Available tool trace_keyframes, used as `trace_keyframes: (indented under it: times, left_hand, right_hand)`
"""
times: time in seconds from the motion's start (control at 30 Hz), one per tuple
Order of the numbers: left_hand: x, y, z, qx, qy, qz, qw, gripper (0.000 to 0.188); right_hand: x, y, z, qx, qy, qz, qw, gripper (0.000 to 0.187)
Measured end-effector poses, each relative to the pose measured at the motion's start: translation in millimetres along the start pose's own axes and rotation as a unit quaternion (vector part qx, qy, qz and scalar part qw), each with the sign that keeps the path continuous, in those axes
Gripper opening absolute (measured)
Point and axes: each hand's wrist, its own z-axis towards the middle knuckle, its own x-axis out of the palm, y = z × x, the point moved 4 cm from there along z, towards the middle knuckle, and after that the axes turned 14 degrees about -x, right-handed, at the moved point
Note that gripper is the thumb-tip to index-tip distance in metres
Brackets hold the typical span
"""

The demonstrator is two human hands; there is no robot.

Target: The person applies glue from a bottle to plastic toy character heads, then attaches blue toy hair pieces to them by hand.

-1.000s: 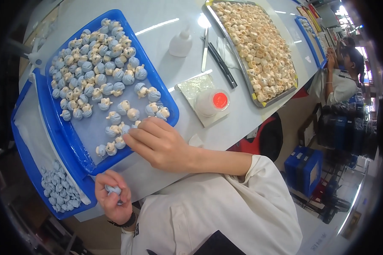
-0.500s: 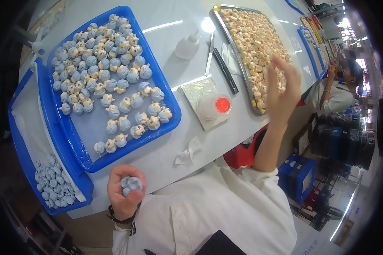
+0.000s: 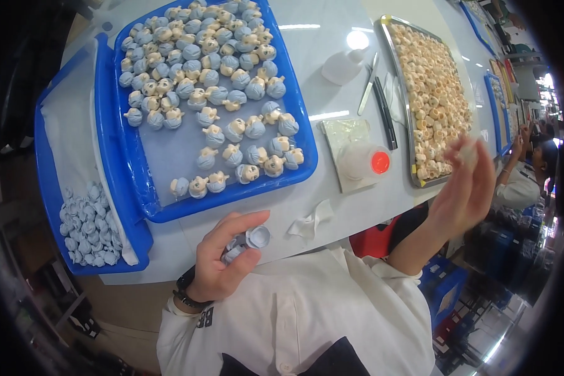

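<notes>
Our left hand [image 3: 222, 260] curls around a few blue cup-shaped shells, one blue shell [image 3: 257, 237] set hollow side up at the fingertips. Our right hand [image 3: 462, 182], raised near the metal tray [image 3: 402, 94], pinches a small pale piece [image 3: 467, 150], blurred. Across the desk [image 3: 282, 207], we judge much done: many blue-capped heads [image 3: 234, 130] fill most of the blue tray [image 3: 307, 141], with some liner bare. Plenty seems left: uncapped cream pieces [image 3: 429, 94] crowd the metal tray, and loose blue shells [image 3: 91, 225] heap in the side tray [image 3: 49, 182].
</notes>
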Motion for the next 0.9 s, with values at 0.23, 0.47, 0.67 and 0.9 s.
trace_keyframes:
  times: [0.23, 0.47, 0.67, 0.9]
  left_hand:
    - [8, -3, 0, 0.040, 0.039, 0.033, 0.998, 0.041]
    - [15, -2, 6, 0.037, 0.081, 0.095, 0.991, 0.038]
    - [15, -3, 5, 0.035, 0.089, 0.116, 0.989, 0.036]
    - [21, -7, 7, 0.048, 0.100, 0.113, 0.987, 0.034]
  right_hand:
    - [69, 64, -60, 0.068, 0.407, 0.261, 0.873, 0.022]
    - [84, 63, -83, 0.025, 0.415, 0.278, 0.866, 0.024]
    - [79, 61, -77, 0.010, 0.422, 0.248, 0.872, 0.033]
    - [77, 66, -78, -0.055, 0.387, 0.212, 0.896, 0.034]
